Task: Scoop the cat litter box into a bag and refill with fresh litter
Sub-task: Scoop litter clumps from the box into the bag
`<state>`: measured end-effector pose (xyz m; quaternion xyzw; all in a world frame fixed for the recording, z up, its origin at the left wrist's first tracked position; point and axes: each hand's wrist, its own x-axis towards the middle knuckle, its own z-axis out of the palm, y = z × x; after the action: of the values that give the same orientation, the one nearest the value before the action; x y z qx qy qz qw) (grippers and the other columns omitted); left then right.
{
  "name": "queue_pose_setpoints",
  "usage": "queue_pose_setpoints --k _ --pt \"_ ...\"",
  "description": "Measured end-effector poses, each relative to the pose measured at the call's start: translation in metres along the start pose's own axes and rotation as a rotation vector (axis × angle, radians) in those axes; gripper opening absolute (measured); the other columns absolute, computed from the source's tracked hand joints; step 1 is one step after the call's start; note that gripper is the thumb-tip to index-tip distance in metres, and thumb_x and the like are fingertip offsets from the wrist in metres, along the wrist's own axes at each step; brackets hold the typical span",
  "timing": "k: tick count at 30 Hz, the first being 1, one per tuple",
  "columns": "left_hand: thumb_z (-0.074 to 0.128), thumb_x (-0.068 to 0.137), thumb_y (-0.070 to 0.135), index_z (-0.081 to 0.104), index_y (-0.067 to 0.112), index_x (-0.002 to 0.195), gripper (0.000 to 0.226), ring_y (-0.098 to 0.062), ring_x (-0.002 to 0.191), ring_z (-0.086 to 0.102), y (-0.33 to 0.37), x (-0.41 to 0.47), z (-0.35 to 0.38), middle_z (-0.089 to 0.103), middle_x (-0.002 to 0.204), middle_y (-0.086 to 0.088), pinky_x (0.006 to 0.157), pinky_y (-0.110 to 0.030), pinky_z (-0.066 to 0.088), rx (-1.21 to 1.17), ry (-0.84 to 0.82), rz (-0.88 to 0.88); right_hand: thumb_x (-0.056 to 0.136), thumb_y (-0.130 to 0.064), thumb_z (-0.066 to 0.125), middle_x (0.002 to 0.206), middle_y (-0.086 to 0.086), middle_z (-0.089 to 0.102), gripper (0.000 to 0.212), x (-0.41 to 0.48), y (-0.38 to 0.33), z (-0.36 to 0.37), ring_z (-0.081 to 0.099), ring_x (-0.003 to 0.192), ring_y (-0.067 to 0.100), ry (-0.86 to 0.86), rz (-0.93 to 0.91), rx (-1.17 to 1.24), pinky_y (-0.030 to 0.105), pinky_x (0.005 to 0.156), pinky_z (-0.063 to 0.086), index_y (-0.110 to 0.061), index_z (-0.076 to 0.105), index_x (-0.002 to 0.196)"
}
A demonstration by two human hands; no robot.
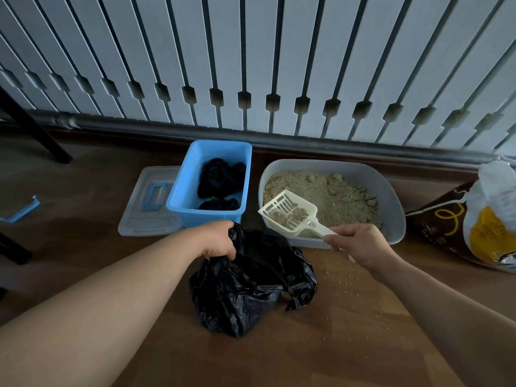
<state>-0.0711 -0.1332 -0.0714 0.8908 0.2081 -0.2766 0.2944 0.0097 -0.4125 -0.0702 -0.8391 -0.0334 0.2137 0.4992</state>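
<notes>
At 9 o'clock a blue clip lies on the floor, well apart from the work. Nearer in, a clear lid sits just beside the blue bin, which holds spare dark bags. Our left hand has its fingers curled tight round the rim of the black bag, which slumps on the floor between our hands. Its mouth looks only partly open. The scoop hangs at about 2 o'clock from that hand, over the near rim of the litter box. It is loaded with clumps, and its long axis runs from the handle at 4 o'clock to the head at 10. Our right hand pinches the handle end, so we judge the carry is a short swing toward 8 o'clock. Nothing stands between scoop and bag, though spilled grains warn of more dropping. At 3 o'clock the sack of fresh litter leans unused.
</notes>
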Motion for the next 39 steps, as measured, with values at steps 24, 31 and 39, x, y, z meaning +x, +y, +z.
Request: queue_pose_setpoints --k 24,31,39 --pt "0.074 0.081 0.017 0.028 0.014 0.146 0.079 -0.021 0.109 0.051 0.005 -0.006 -0.005 0.044 0.139 -0.009 0.085 -0.031 0.054 0.06 0.015 -0.021 0.09 -0.034 0.053 0.087 -0.008 0.068 0.023 -0.021 -0.04 0.042 0.062 0.08 0.014 -0.058 -0.536 -1.14 0.026 0.062 0.036 -0.034 0.069 0.108" --pt "0.069 0.085 0.015 0.035 0.017 0.145 0.07 -0.022 0.114 0.052 0.011 0.002 0.001 0.047 0.137 -0.004 0.091 -0.033 0.052 -0.006 -0.011 0.022 0.08 -0.021 0.07 0.068 0.001 0.07 0.012 0.015 -0.046 0.001 0.059 0.059 0.017 0.016 -0.059 -0.609 0.035 0.057 0.054 -0.013 0.077 0.084" --pt "0.064 0.087 0.014 0.017 0.024 0.154 0.083 -0.022 0.13 0.041 0.014 0.014 0.003 0.034 0.151 -0.004 0.098 -0.025 0.037 -0.061 0.024 0.022 0.082 -0.014 0.062 0.061 0.004 0.054 0.016 0.049 -0.032 0.026 0.047 0.051 0.016 0.031 0.048 -0.71 0.02 0.041 0.029 -0.005 0.061 0.069"
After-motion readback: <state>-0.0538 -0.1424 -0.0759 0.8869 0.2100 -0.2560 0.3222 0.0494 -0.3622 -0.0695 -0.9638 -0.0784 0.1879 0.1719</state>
